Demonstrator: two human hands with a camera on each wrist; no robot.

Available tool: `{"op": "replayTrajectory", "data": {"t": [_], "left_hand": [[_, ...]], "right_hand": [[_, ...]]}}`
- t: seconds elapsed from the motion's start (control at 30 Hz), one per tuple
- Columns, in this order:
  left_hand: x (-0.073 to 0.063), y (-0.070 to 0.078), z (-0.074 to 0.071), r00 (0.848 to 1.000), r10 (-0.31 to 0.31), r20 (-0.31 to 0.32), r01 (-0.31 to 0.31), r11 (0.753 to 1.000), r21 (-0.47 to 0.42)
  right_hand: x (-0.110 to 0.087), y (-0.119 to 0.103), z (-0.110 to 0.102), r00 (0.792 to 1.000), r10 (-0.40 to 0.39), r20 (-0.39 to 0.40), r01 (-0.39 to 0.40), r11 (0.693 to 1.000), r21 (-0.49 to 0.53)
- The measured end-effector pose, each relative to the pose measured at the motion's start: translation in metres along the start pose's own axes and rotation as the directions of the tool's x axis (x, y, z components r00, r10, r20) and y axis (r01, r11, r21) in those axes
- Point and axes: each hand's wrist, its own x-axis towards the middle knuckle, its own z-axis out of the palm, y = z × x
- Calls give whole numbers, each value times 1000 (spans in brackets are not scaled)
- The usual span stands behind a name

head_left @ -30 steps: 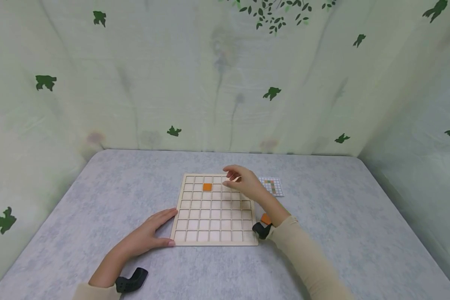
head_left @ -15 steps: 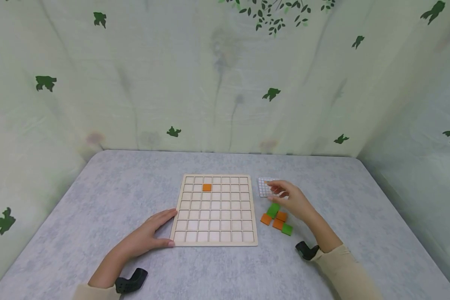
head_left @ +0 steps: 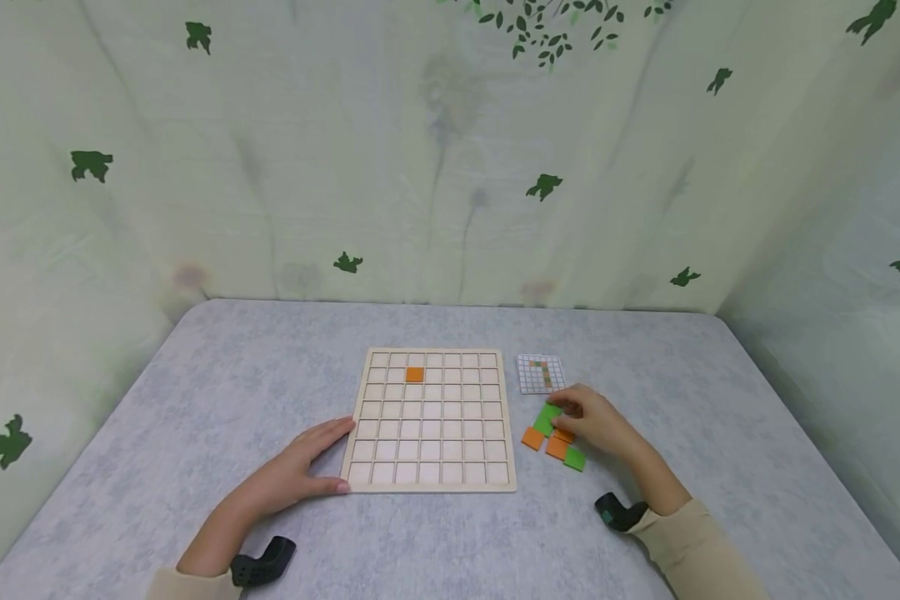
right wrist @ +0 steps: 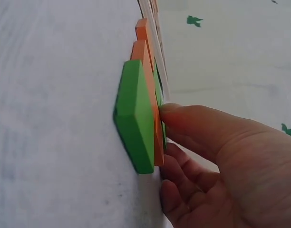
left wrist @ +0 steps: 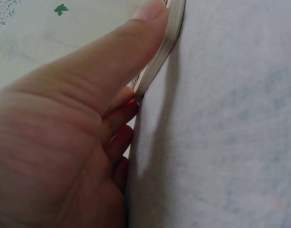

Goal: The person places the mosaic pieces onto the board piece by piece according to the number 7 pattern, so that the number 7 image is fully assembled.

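Observation:
A pale wooden grid board (head_left: 420, 429) bears one orange square tile (head_left: 415, 375) in its upper part. Along the board's left edge rests my left hand (head_left: 303, 468), fingers extended and thumb at the near corner; the left wrist view shows the thumb (left wrist: 131, 42) against the rim. To the right of the board, my right hand (head_left: 598, 423) pinches at a green tile (head_left: 546, 418) in a small cluster, thumb and index finger at its edges. Its fingertips partly cover an orange tile. Another green tile (right wrist: 136, 114) stands nearest in the right wrist view.
More loose tiles, an orange one (head_left: 532, 438), another orange one (head_left: 557, 448) and a green one (head_left: 574, 459), lie beside the right hand. A small printed grid card (head_left: 527, 382) lies beyond them. Behind the grey table (head_left: 270, 350) hangs a pale curtain (head_left: 390, 167).
My right hand has gone from above the board's upper right, over the card, down to the tile cluster, uncovering the card's pattern. My left hand has stayed at the board's edge.

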Motion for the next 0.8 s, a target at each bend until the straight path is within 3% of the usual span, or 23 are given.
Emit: {"op": "replayTrajectory", "data": {"t": [0.27, 0.7, 0.8], "left_hand": [[0, 2, -1, 1000, 1, 0, -1, 1000, -1], [-1, 2, -2, 1000, 2, -4, -2, 1000, 6], [-1, 2, -1, 1000, -4, 1, 4, 1000, 2]], "right_hand": [[3, 3, -3, 1000, -18, 25, 18, 1000, 4], [9, -9, 0, 997, 73, -5, -73, 992, -102], [9, -13, -2, 997, 79, -10, -80, 993, -86]]}}
